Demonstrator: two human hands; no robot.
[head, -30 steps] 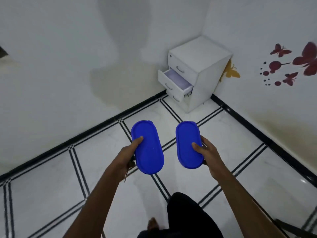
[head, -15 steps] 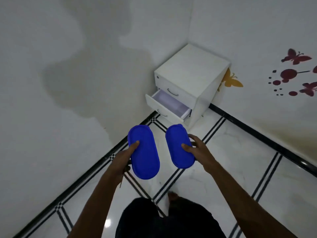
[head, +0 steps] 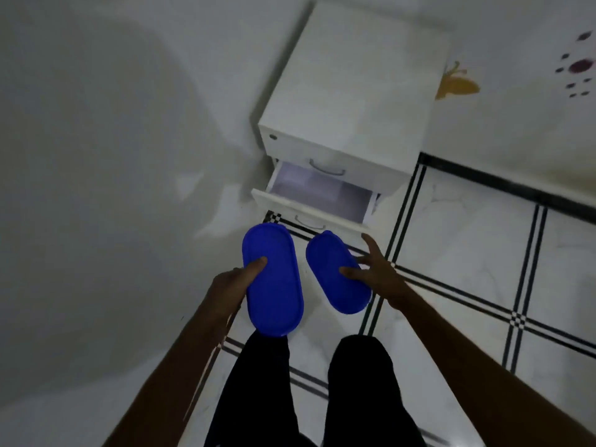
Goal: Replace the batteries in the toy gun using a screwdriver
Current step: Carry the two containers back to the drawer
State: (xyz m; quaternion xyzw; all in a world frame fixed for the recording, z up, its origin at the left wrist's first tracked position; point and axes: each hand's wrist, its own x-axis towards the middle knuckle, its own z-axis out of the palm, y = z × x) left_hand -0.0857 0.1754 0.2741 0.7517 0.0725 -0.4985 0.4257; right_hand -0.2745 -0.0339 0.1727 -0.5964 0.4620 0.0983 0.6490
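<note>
Fingers of the left hand [head: 233,285] and right hand [head: 375,272] each grasp a blue container [head: 272,285]; lower them level into the open drawer [head: 319,195], toy gun unseen.

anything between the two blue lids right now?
Nothing held. In the head view the gap between the left blue lid and the right blue lid shows only tiled floor below.

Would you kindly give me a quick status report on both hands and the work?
Left hand grips one blue lidded container; right hand holds the other, fingers spread. Toy gun, screwdriver not in view. Open drawer ahead, nothing blocking.
</note>
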